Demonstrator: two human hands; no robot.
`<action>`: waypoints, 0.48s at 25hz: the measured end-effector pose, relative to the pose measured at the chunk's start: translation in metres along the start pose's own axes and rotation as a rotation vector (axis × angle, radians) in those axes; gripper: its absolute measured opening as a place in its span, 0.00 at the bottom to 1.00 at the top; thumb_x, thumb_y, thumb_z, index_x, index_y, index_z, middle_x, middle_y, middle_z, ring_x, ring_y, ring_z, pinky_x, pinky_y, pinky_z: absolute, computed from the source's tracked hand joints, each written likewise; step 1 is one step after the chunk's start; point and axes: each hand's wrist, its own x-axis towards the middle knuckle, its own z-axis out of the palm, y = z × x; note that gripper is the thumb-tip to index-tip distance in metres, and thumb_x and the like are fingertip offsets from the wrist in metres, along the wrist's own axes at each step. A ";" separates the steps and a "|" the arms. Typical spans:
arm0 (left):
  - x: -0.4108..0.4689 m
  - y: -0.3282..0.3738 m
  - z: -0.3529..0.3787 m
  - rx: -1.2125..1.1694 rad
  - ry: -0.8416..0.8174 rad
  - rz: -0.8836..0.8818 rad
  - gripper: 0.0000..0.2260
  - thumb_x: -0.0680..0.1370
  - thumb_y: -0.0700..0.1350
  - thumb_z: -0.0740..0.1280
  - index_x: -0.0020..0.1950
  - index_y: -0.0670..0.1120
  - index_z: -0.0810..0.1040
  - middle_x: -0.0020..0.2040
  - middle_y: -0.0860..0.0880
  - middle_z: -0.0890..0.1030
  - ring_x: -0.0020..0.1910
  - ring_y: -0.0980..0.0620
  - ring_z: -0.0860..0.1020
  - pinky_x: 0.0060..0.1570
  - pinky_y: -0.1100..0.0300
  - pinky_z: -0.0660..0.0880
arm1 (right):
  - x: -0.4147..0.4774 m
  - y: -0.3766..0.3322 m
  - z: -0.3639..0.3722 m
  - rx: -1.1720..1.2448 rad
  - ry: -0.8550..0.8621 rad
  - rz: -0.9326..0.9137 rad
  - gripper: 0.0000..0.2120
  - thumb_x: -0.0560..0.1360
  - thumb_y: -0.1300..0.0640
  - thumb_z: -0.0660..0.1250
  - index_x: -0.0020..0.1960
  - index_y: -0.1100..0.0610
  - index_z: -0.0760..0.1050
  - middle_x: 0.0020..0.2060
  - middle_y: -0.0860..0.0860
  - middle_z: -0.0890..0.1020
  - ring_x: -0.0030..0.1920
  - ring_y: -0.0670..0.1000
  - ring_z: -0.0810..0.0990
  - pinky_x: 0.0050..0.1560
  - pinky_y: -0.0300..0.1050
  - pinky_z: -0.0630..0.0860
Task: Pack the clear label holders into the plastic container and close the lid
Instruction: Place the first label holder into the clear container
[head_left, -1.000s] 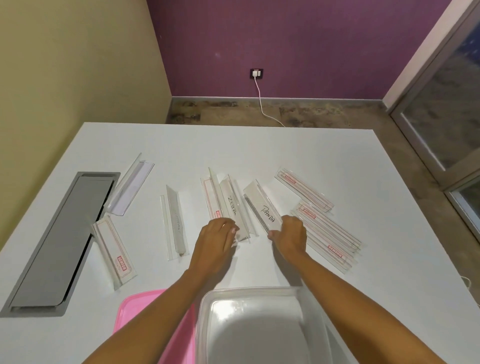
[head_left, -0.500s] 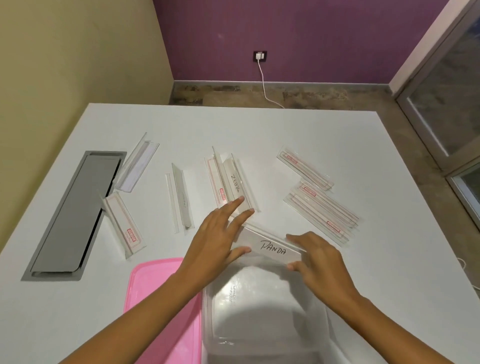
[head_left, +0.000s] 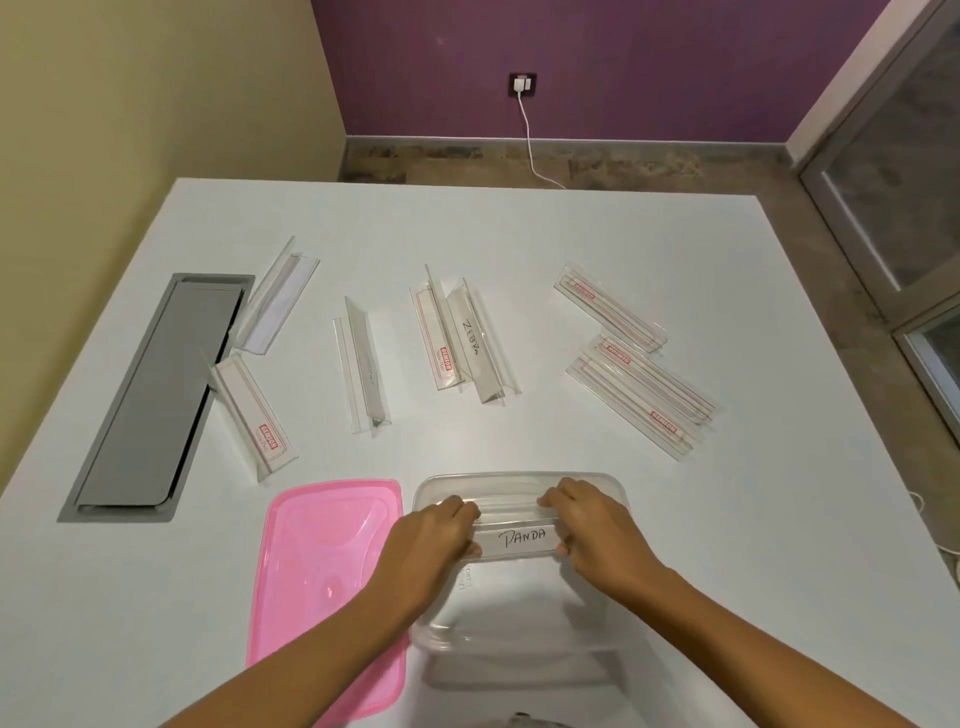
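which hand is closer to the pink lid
Left. The left hand grips the PANDA label holder's left end beside the flat pink plastic lid; the right hand holds the far end.

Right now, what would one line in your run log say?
step: packing | left hand + right hand: grip PANDA holder over container | lid: off, beside | other holders: on table

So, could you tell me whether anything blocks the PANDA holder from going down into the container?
Nothing visible does. Both hands, left and right, hold the PANDA holder by its ends over the open container. The pink lid lies on the table beside it, and the container looks empty beneath.
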 end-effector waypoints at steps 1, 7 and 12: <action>0.003 0.003 0.002 0.028 -0.001 -0.028 0.12 0.77 0.48 0.64 0.59 0.46 0.74 0.55 0.49 0.79 0.52 0.45 0.79 0.41 0.54 0.75 | 0.004 -0.001 0.003 -0.008 0.004 0.021 0.21 0.70 0.64 0.67 0.62 0.56 0.72 0.57 0.53 0.77 0.55 0.54 0.76 0.50 0.46 0.76; 0.014 0.024 -0.009 0.222 -0.028 -0.034 0.18 0.45 0.41 0.81 0.26 0.49 0.76 0.22 0.51 0.74 0.15 0.53 0.72 0.15 0.70 0.61 | 0.018 -0.009 0.023 -0.009 0.066 0.107 0.13 0.72 0.67 0.64 0.54 0.57 0.72 0.50 0.53 0.77 0.48 0.55 0.78 0.44 0.46 0.76; 0.017 0.025 -0.006 0.260 0.022 -0.043 0.18 0.45 0.35 0.79 0.29 0.47 0.78 0.25 0.51 0.76 0.19 0.53 0.74 0.14 0.67 0.63 | 0.020 -0.008 0.028 -0.011 0.112 0.156 0.17 0.70 0.70 0.62 0.56 0.57 0.71 0.52 0.53 0.76 0.50 0.55 0.77 0.43 0.45 0.73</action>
